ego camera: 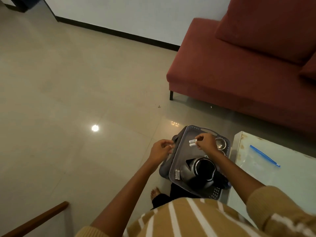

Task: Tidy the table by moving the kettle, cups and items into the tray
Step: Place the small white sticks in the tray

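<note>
Tray (181, 156), grey with a perforated rim and a handle slot at its far end, sits low beside the table (273, 185), just off its left edge and above the floor (68, 82). A darker grey thing (163, 168) pokes out under the tray's left side; what it is I cannot tell.

Inside the tray, the kettle (200, 171) stands at the near end, black and steel, seen from above with its spout toward the left. Two steel cups lie at the far right corner: one cup (220, 142) shows its bowl plainly, and the second cup (222, 152) just nearer is mostly hidden by the right forearm. A pair of small white tubes (177, 174) lies by the near left rim, just beside the kettle.

The right hand (206, 142) reaches over the far half of the tray, its fingertips pinching another two white tubes (192, 142), which lie side by side on or just above the tray floor. The left hand (160, 148) is at the tray's left rim with fingers curled; whether it grips the rim cannot be made out.

On the table lies a clear bag (253, 161) with a blue strip. A red sofa (239, 65) stands beyond. A bare foot (154, 192) rests on the floor.
</note>
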